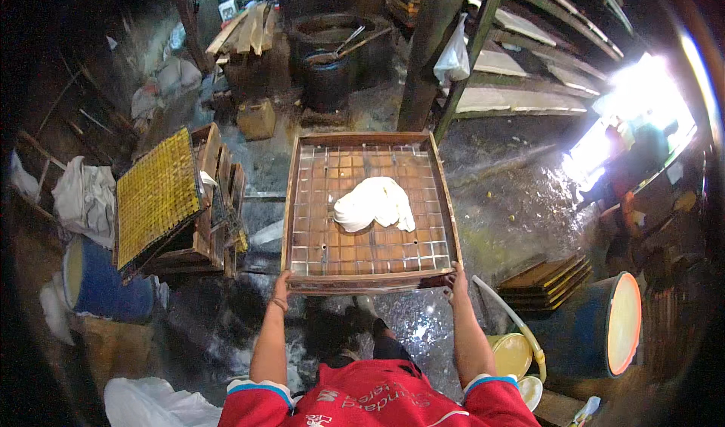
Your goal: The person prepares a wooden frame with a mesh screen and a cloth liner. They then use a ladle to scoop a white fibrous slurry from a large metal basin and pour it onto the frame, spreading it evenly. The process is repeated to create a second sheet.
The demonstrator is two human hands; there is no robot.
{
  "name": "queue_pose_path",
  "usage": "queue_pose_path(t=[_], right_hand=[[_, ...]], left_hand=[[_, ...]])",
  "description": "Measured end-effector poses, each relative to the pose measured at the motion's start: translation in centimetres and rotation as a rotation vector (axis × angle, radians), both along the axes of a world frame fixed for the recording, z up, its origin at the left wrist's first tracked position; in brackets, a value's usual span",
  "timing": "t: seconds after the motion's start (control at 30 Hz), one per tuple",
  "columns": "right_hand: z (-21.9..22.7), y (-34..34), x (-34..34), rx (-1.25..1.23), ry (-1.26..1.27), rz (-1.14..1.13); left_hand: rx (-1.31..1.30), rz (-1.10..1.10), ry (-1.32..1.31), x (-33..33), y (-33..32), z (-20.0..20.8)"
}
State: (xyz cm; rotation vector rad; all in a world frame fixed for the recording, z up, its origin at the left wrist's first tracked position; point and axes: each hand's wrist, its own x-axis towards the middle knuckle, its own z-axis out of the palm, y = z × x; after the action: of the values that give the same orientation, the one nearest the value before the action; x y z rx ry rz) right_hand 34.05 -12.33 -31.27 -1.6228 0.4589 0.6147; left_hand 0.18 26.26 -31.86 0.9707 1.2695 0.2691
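Observation:
A square wooden tray (445,181) with raised sides and a grid of lines across its floor is held out level in front of me. My left hand (279,289) grips its near left corner, and my right hand (458,282) has hold of the near right corner. Fingers of both hands are partly hidden against the frame. Lying bunched up near the tray's middle is a white cloth (375,203). Neither hand touches the cloth.
To the left, a tilted board covered in yellow squares (158,193) leans on stacked wooden frames (219,193). Blue barrels (113,283) lie at both sides. A dark round vat (326,80) stands ahead, and slatted racks (521,98) fill the far right. The floor (521,178) looks wet.

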Motion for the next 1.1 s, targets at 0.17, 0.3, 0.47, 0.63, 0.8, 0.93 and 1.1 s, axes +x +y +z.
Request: queue_pose_path(t=[0.17, 0.3, 0.47, 0.63, 0.8, 0.93, 1.1], right_hand=[[-1.7, -3.5, 2.1, 0.473, 0.122, -0.104], [-0.5, 5.5, -0.4, 0.409, 0.077, -0.068], [-0.9, 2.6, 0.4, 0.273, -0.089, -0.179], [-0.2, 4.2, -2.8, 0.057, -0.13, 0.023], [-2.6, 1.0, 1.1, 0.029, -0.278, -0.03], [-0.9, 1.8, -0.1, -0.076, -0.276, 0.096], [0.6, 0.6, -1.7, 0.474, -0.113, 0.086]], left_hand=[[-0.426, 0.247, -0.293, 4.9, -5.0, 0.5], [-0.346, 0.423, -0.202, -0.2, 1.8, -5.2], [-0.273, 0.201, -0.431, 0.6, 0.3, -5.5], [-0.194, 0.326, -0.414, -3.1, 0.6, -6.6], [-0.226, 0.348, -0.415, 0.2, -0.8, -5.7], [-0.219, 0.379, -0.489, -1.0, -0.6, -6.5], [-0.231, 0.331, -0.466, -1.1, -1.9, -5.7]])
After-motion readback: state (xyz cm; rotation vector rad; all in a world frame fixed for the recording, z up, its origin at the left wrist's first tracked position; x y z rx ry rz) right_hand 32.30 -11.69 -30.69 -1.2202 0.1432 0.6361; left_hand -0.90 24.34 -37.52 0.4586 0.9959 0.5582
